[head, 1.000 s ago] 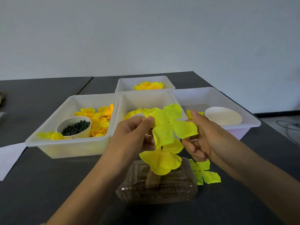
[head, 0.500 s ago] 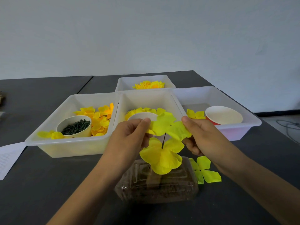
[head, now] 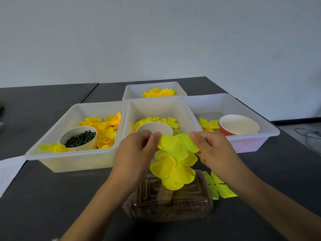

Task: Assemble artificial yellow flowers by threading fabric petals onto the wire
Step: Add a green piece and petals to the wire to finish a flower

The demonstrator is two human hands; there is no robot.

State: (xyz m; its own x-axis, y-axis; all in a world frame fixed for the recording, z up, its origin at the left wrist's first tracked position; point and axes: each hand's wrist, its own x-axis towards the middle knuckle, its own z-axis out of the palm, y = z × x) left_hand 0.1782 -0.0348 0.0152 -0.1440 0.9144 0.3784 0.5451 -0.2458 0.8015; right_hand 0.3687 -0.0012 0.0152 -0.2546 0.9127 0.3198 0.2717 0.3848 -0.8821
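**A:** What lies nearest the person?

**B:** A clear plastic box [head: 167, 200] of brown filler on the dark table [head: 52, 197], with a loose green-yellow petal piece [head: 219, 187] just beside it on the right. A half-built yellow flower [head: 173, 171] stands above the box; its wire is hidden under the petals.

**A:** And the hands?

**B:** Just above it, the left hand [head: 137, 152] and right hand [head: 214, 149] each pinch an opposite edge of one yellow fabric petal [head: 177, 145], stretched flat between them, its long axis running left to right. Each grip is closed on the petal. The petal sits directly over the flower, so the wire probably points up beneath its middle; both hands seem equally near.

**A:** Farther back?

**B:** White trays [head: 74, 159] hold petals, paper cups [head: 79, 137] and finished flowers [head: 159, 92].
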